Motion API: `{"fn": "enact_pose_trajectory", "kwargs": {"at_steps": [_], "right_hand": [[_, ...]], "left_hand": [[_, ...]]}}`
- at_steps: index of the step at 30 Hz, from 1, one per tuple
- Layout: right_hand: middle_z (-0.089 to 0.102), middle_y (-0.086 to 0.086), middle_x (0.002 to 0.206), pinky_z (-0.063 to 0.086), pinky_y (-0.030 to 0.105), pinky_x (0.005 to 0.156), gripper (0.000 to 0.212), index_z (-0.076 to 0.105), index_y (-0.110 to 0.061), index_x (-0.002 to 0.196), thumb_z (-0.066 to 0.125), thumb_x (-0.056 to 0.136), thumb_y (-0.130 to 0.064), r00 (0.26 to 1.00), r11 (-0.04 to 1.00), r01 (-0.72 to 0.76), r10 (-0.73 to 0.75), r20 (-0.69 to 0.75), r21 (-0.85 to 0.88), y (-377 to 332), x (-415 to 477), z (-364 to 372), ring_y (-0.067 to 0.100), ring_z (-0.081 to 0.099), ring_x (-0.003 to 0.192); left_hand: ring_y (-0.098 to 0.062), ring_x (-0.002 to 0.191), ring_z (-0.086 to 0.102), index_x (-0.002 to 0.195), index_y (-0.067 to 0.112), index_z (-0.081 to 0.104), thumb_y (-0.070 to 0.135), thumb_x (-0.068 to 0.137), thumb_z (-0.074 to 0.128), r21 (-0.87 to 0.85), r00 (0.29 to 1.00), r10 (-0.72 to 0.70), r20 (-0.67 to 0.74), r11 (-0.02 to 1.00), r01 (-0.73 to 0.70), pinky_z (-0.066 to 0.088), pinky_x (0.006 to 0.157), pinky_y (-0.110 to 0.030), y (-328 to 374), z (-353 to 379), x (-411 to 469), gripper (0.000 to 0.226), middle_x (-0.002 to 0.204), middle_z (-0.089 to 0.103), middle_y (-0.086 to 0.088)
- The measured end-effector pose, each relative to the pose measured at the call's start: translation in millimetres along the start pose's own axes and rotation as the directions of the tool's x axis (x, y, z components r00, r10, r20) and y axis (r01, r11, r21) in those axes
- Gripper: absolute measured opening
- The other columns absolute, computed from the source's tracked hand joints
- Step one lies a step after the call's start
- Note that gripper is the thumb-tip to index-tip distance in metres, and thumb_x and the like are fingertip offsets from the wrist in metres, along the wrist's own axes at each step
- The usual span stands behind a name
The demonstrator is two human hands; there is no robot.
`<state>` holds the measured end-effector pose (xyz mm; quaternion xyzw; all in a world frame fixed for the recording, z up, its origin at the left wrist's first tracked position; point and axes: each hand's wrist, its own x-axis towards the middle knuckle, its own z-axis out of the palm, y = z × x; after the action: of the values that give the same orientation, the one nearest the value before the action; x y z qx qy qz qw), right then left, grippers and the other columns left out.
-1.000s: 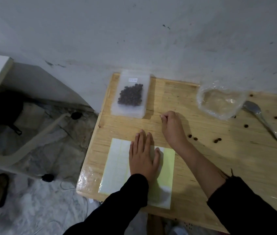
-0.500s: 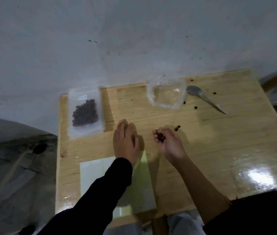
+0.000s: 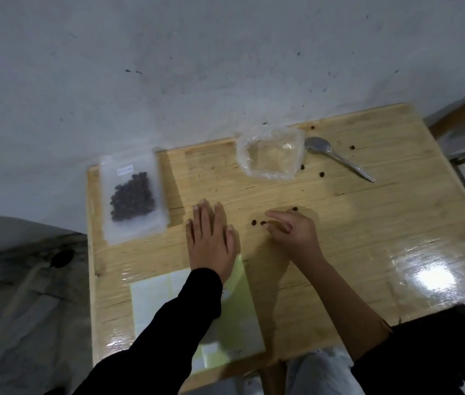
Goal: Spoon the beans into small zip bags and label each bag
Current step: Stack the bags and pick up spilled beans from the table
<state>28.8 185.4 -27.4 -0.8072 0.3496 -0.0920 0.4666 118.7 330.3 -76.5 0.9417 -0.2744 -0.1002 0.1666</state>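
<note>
A small zip bag filled with dark beans lies flat in the upper left part of the wooden table, its far edge against the wall. It carries 1 small white label near its top.

2 loose beans lie at the middle of the frame, just left of the right hand, and the nearer one touches its fingertips. That hand rests on the table with the index finger stretched left and the other fingers curled under; I cannot tell whether it holds anything. 1 more bean lies just above it.

The left hand lies flat, palm down, fingers straight and together, between the filled bag and the right hand, apart from both. Its black sleeve crosses the label sheet at the lower centre.

An empty clear bag sits open near the table's far edge, with a metal spoon just to its right, bowl toward the bag. A few stray beans lie scattered around them.
</note>
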Motion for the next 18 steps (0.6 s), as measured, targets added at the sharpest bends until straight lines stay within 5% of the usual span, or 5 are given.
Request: {"fn": "enact_pose_trajectory", "kwargs": {"at_steps": [2, 6, 11, 14, 18], "right_hand": [[0.048, -0.02, 0.07, 0.039, 0.005, 0.067, 0.029, 0.068, -0.006, 0.111, 0.069, 0.082, -0.012, 0.999, 0.997, 0.013, -0.01, 0.042, -0.081, 1, 3, 5, -0.009, 0.052, 0.064], [0.069, 0.006, 0.084, 0.051, 0.033, 0.08, 0.018, 0.073, -0.004, 0.098, 0.069, 0.082, -0.012, 0.999, 0.994, 0.044, -0.04, 0.035, -0.099, 8, 4, 9, 0.013, 0.061, 0.076], [0.051, -0.006, 0.075, 0.035, 0.02, 0.063, 0.01, 0.06, -0.008, 0.093, 0.055, 0.091, -0.017, 0.992, 0.985, -0.025, 0.045, 0.114, -0.171, 3, 6, 11, 0.006, 0.045, 0.068], [0.047, -0.002, 0.068, 0.035, 0.02, 0.057, 0.014, 0.05, -0.011, 0.082, 0.045, 0.095, -0.01, 0.987, 0.979, -0.152, 0.144, 0.069, 0.136, -3, 1, 9, 0.008, 0.041, 0.059], [0.053, 0.004, 0.067, 0.034, 0.021, 0.051, 0.028, 0.049, -0.012, 0.071, 0.036, 0.092, 0.0, 0.945, 0.806, -0.318, 0.312, 0.1, 0.498, -9, 2, 6, 0.01, 0.042, 0.056]], "left_hand": [[-0.015, 0.142, -0.019, 0.151, 0.02, 0.005, 0.047, 0.088, 0.003, 0.018, 0.999, 0.007, 0.035, 1.0, -0.008, -0.022, 0.111, -0.032, 0, 0, 0, 0.068, 0.157, -0.012, -0.004], [-0.017, 0.143, -0.02, 0.151, 0.017, 0.001, 0.048, 0.09, 0.003, 0.048, 0.998, 0.021, 0.057, 0.999, -0.023, -0.021, 0.113, -0.035, -1, 2, 0, 0.068, 0.156, -0.015, -0.004], [-0.019, 0.143, -0.016, 0.151, 0.012, 0.005, 0.046, 0.091, 0.009, 0.059, 0.998, 0.042, 0.046, 0.997, -0.045, -0.02, 0.114, -0.035, -1, 3, 0, 0.068, 0.156, -0.011, -0.006], [-0.019, 0.144, -0.015, 0.151, 0.012, 0.006, 0.045, 0.092, 0.01, 0.063, 0.998, 0.044, 0.037, 0.997, -0.047, -0.019, 0.114, -0.036, -1, 4, 0, 0.067, 0.157, -0.008, -0.007], [-0.021, 0.144, -0.009, 0.15, 0.011, 0.012, 0.044, 0.093, 0.014, 0.056, 0.998, 0.053, 0.016, 0.997, -0.054, -0.017, 0.114, -0.035, -1, 4, 1, 0.066, 0.158, 0.001, -0.01]]}}
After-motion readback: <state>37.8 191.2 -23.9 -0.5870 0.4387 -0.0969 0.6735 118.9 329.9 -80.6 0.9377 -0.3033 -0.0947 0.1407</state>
